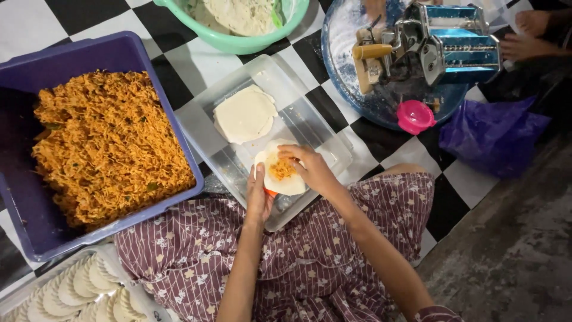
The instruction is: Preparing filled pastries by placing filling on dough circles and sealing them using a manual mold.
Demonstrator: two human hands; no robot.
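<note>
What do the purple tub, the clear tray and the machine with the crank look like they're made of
The purple tub looks like moulded plastic: solid colour, thick rounded rim, dull sheen. The clear tray seems thin transparent plastic, since the floor tiles show through it. The crank machine appears to be polished metal, judging by its mirror-like reflections, with what may be a wooden handle.

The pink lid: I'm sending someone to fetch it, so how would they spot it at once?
Start at the round blue tray at the upper right, which carries the metal pasta roller. At the tray's lower edge, beside the purple plastic bag, sits the pink lid. It is the only small, round, bright pink thing there.
</note>
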